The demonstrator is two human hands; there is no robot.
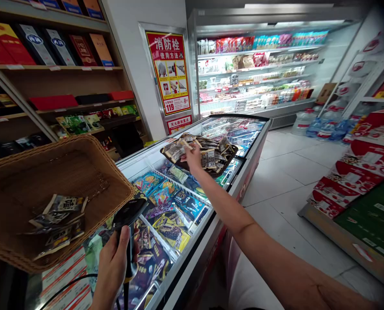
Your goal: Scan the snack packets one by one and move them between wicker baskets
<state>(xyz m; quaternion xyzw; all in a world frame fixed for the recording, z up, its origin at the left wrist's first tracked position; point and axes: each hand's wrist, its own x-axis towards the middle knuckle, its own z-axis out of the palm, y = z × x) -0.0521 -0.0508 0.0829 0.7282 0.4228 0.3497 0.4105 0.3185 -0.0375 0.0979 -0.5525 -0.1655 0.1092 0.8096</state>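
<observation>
My left hand (113,260) is wrapped round the handle of a black barcode scanner (130,213), held low above the freezer's glass. Over at the dark tray (229,165), my right hand (193,157) has its fingers closed on a small snack packet (175,150). Many similar packets (211,159) with clear fronts are heaped in that tray, which rests on the freezer top. To the left of the scanner stands a brown woven basket (91,161); several packets (61,219) lie in its bottom.
The chest freezer (208,228) holds bagged ice creams under its glass. Shelves of boxes (82,69) line the left wall, and a lit fridge (256,69) stands at the back. Red cartons (356,155) are stacked on the right, beside the tiled floor (282,189). The scanner's cable (71,282) trails lower left.
</observation>
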